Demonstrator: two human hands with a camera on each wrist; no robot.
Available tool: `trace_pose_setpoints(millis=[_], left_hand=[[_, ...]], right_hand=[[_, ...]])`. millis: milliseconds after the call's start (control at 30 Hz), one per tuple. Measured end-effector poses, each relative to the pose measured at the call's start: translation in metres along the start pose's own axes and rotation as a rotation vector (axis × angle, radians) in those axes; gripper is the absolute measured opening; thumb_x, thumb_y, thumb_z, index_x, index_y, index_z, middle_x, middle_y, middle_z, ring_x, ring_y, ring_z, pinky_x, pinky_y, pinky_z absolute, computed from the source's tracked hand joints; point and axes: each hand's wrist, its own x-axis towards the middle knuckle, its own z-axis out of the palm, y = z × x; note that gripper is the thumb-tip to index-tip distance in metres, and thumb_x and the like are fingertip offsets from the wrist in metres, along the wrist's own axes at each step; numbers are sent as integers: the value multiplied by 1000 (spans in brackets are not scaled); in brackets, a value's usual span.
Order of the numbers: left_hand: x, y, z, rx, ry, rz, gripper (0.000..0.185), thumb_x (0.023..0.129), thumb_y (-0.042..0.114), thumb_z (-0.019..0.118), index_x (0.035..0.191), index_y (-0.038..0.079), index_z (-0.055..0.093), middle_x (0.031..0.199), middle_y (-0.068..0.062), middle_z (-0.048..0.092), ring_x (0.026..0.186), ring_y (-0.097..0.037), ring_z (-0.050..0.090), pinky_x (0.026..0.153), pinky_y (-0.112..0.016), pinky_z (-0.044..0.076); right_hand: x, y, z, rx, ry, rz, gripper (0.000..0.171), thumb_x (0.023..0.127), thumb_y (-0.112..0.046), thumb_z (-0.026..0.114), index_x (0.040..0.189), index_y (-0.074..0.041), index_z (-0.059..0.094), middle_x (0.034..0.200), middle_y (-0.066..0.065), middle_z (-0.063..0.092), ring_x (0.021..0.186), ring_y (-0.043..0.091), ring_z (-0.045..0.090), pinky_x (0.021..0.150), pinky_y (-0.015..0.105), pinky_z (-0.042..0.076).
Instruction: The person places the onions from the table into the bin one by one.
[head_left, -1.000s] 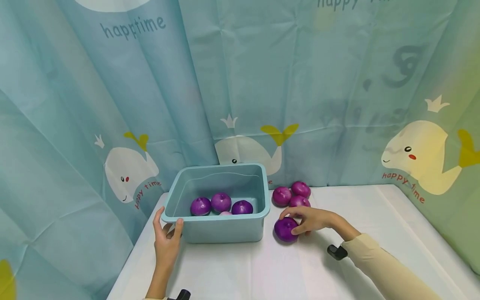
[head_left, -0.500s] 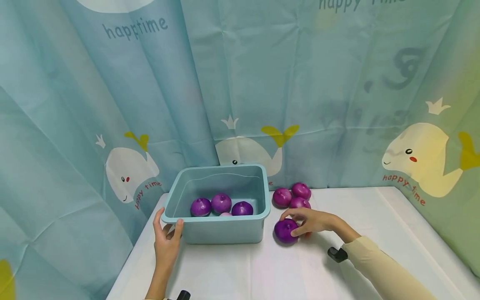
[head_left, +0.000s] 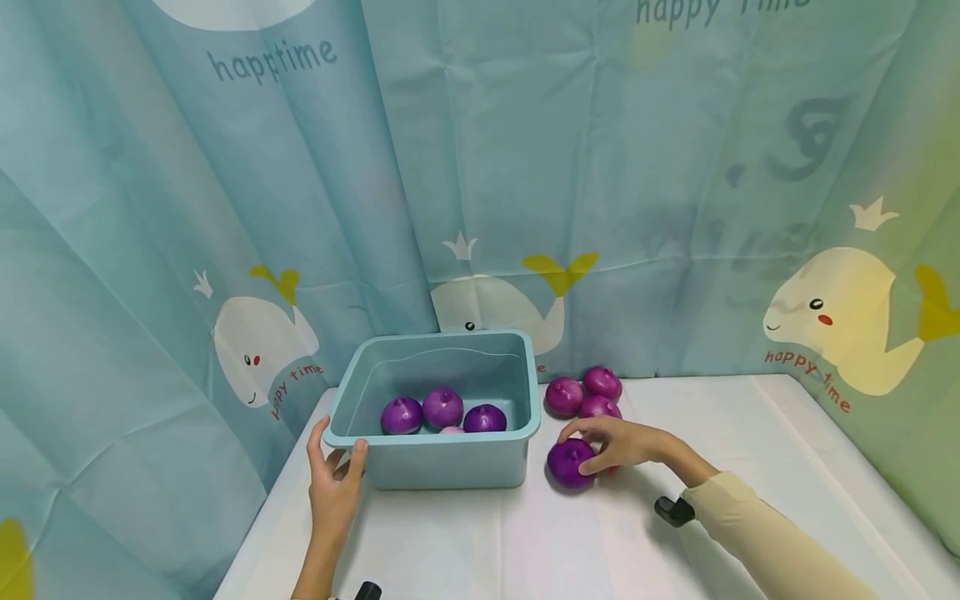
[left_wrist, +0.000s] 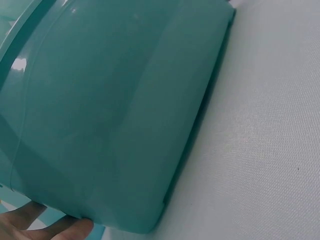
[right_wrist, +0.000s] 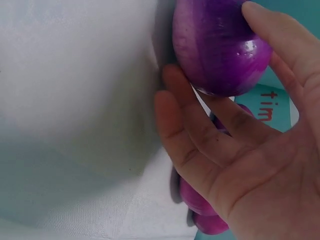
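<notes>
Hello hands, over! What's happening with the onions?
Right hand grips purple onion on the table. Left hand holds bin corner. Three onions sit behind; nothing between onion and bin.

Soft, even light fills the head view, bright with no hard glare. Only a faint shadow lies on the surface (head_left: pixel 525 533) under the right hand (head_left: pixel 622 442) and along the tub (head_left: pixel 442 462) by the left hand (head_left: pixel 333 483). Straight curtain (head_left: pixel 675 208) folds bow toward the edges. In the left wrist view the tub wall (left_wrist: pixel 115 110) shows dull sheen and small highlights, with a dark shadow beneath. The right wrist view is sharp on the onion (right_wrist: pixel 220 50), with one small glint, and dim below.
</notes>
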Motion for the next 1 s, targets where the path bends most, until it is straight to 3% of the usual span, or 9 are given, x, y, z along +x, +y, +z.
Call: trace_pose_setpoints(millis=[200, 433, 567, 667, 800, 1000], left_hand=[[-1, -1, 1, 2, 7, -1, 76, 103, 38, 62, 163, 36, 14, 163, -25, 27, 135, -52, 47, 103, -64, 42], [-1, -1, 1, 4, 11, 15, 75, 104, 36, 62, 162, 34, 15, 162, -25, 29, 135, -50, 47, 102, -65, 43], [-2, 0, 0, -3, 6, 16, 76, 103, 35, 62, 162, 35, 15, 163, -25, 28, 135, -51, 47, 103, -65, 43], [-2, 0, 0, -4, 4, 9, 77, 103, 35, 63, 163, 34, 15, 163, -25, 28, 136, -50, 47, 103, -64, 43], [-2, 1, 0, -3, 3, 9, 77, 103, 35, 63, 163, 33, 14, 163, -25, 27, 136, -50, 46, 103, -64, 43], [-1, 1, -1, -9, -4, 0, 78, 103, 36, 63, 163, 34, 13, 164, -26, 26, 137, -52, 45, 103, -64, 42]], right_hand=[[0, -8, -6, -90, 0, -69, 42, 90, -16, 79, 130, -17, 64, 112, 11, 62, 91, 24, 60, 65, 43, 59], [-7, -32, -29, -148, -9, -57, 44, 89, -14, 80, 129, -17, 64, 117, 12, 59, 76, 20, 61, 60, 38, 55], [-14, -46, -45, -164, 4, -60, 45, 89, -15, 81, 131, -16, 64, 118, 14, 57, 81, 22, 61, 65, 35, 56], [-16, -54, -60, -184, 27, -111, 47, 89, -15, 81, 132, -13, 64, 115, 14, 58, 86, 25, 62, 70, 35, 57], [-18, -64, -78, -216, 113, -196, 48, 89, -14, 82, 133, -10, 64, 112, 11, 64, 86, 25, 66, 73, 35, 59], [-20, -77, -95, -325, 411, -270, 51, 87, -15, 84, 134, -13, 65, 121, 14, 66, 83, 22, 71, 73, 41, 60]])
